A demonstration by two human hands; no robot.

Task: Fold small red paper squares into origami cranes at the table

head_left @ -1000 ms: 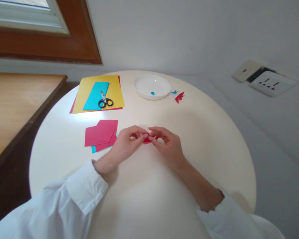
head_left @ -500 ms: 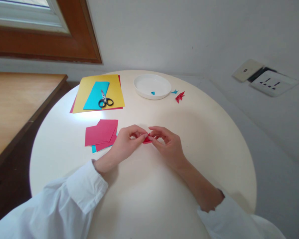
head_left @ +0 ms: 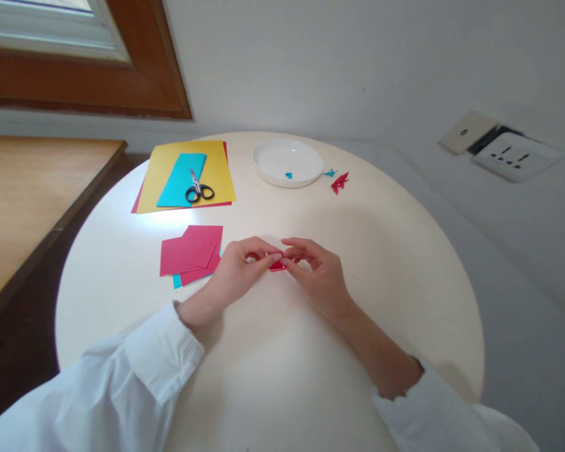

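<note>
A small folded red paper (head_left: 277,266) is pinched between both hands over the middle of the white round table (head_left: 282,364). My left hand (head_left: 242,267) grips it from the left with thumb and fingertips. From the right, my right hand (head_left: 317,273) holds it the same way, and the two thumbs nearly meet. My fingers cover most of the paper, so its full shape is hidden. Left of my left hand lie several red paper squares (head_left: 188,254), with a blue sheet (head_left: 177,281) showing underneath.
Black-handled scissors (head_left: 199,190) rest on folded blue paper (head_left: 174,182) atop yellow paper (head_left: 221,172). A white dish (head_left: 287,154) holds a small blue paper piece (head_left: 289,176). Beside it lie a blue folded paper (head_left: 330,172) and red folded paper pieces (head_left: 339,182). A wooden table (head_left: 42,188) stands left.
The thumbs have shifted slightly on the red paper, with the left thumb a little further right. Everything else stays where it was.
</note>
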